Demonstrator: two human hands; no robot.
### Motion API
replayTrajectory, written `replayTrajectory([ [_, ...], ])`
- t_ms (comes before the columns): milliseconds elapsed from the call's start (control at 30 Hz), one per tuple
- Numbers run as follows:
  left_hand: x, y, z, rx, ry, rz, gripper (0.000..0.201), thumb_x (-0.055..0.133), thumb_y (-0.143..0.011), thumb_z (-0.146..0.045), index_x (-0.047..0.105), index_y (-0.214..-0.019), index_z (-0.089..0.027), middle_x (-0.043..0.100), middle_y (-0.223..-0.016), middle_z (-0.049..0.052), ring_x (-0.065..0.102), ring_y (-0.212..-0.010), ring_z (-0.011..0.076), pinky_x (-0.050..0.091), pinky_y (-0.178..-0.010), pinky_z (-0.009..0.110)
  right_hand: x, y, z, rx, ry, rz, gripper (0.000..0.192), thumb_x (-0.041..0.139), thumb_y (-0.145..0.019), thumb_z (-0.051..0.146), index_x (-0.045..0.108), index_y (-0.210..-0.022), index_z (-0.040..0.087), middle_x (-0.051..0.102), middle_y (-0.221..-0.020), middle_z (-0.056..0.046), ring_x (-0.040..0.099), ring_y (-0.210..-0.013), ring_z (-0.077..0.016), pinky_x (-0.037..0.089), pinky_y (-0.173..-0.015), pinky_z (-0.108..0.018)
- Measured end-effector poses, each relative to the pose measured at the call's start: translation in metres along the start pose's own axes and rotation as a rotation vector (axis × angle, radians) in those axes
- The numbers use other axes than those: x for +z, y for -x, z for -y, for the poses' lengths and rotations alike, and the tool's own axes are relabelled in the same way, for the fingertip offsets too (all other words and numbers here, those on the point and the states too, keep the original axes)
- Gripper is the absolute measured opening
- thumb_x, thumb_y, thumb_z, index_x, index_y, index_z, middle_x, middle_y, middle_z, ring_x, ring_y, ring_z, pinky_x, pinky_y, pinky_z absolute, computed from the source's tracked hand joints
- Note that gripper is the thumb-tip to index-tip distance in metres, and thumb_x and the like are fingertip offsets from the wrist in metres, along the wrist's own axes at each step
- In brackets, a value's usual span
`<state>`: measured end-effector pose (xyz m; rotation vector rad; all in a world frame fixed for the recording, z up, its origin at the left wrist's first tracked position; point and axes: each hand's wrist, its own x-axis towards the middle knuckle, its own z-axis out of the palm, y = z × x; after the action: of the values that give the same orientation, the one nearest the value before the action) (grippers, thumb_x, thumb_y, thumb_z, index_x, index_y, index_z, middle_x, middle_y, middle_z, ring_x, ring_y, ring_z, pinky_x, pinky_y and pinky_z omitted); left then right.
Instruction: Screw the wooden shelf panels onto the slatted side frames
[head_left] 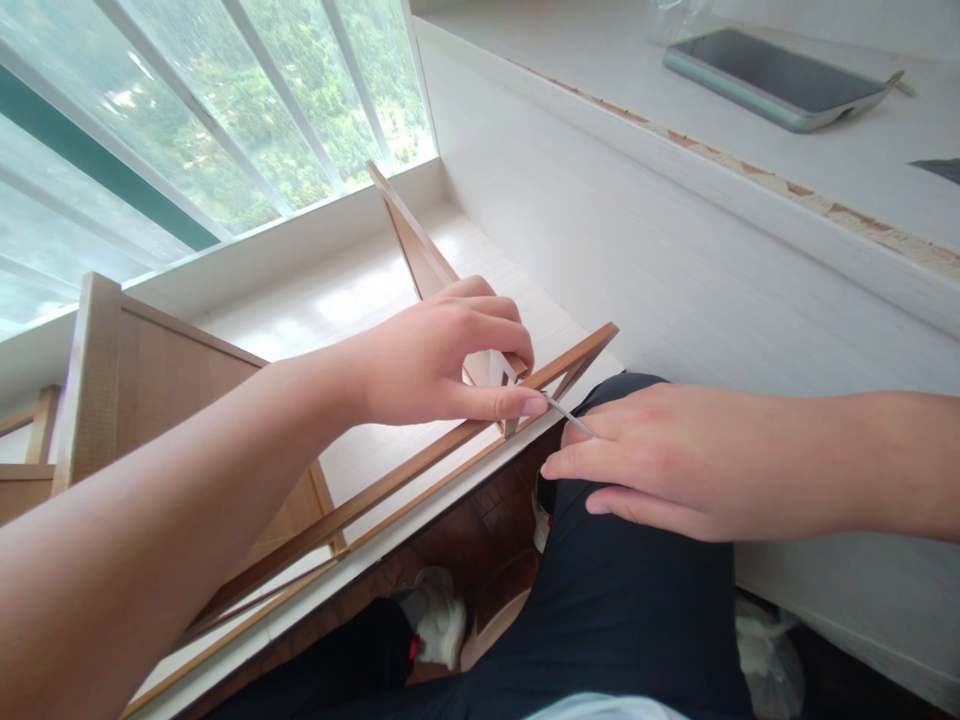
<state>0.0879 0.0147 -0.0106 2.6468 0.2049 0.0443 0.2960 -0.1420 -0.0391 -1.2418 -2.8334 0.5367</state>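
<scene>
2 bare hands meet at the corner of a light brown wooden frame of thin slats (420, 470), which lies tilted on a white window ledge (360, 290) below a barred window (187, 110). To its left stands a tan wooden panel piece (142, 380). On a white counter (750, 150) at upper right, well apart, lies a grey-green slab-shaped phone (772, 75). The left hand (442, 360) is curled narrow, thumb and fingers pinching the frame's corner joint. The right hand (660, 460), fingers nearly straight and close together, holds a thin silver metal rod (568, 414) whose tip touches that joint.
</scene>
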Motion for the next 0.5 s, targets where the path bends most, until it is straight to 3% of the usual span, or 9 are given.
replayTrajectory([
  [200, -0.0011, -0.0006, -0.0004, -0.01, 0.006, 0.005, 0.041, 0.061, -0.09, -0.061, 0.078, -0.095, -0.024, 0.071, -0.101, 0.007, 0.053, -0.106, 0.0266, 0.04, -0.096, 0.036, -0.0007, -0.0007, -0.0003, -0.009, 0.002, 0.008, 0.025, 0.06, -0.098, 0.029, 0.067, -0.122, 0.026, 0.072, -0.096, -0.004, 0.068, -0.081, -0.0211, 0.045, -0.067, -0.029],
  [367, -0.0012, -0.0005, 0.0001, -0.01, 0.007, 0.007, 0.043, 0.06, -0.09, -0.063, 0.077, -0.094, -0.023, 0.071, -0.1, 0.007, 0.053, -0.106, 0.0264, 0.04, -0.096, 0.036, 0.0004, -0.0006, 0.0025, -0.046, 0.01, 0.036, 0.021, 0.059, -0.097, 0.025, 0.07, -0.116, 0.022, 0.07, -0.081, -0.003, 0.064, -0.071, -0.02, 0.042, -0.062, -0.029],
  [500, -0.0013, 0.0, -0.0002, -0.01, 0.014, 0.001, 0.044, 0.061, -0.089, -0.064, 0.076, -0.093, -0.023, 0.071, -0.099, 0.008, 0.053, -0.106, 0.0266, 0.041, -0.095, 0.035, -0.0024, -0.0003, 0.0052, -0.078, -0.025, -0.056, 0.026, 0.053, -0.1, 0.021, 0.069, -0.121, 0.018, 0.071, -0.085, -0.006, 0.065, -0.074, -0.0196, 0.046, -0.066, -0.03],
])
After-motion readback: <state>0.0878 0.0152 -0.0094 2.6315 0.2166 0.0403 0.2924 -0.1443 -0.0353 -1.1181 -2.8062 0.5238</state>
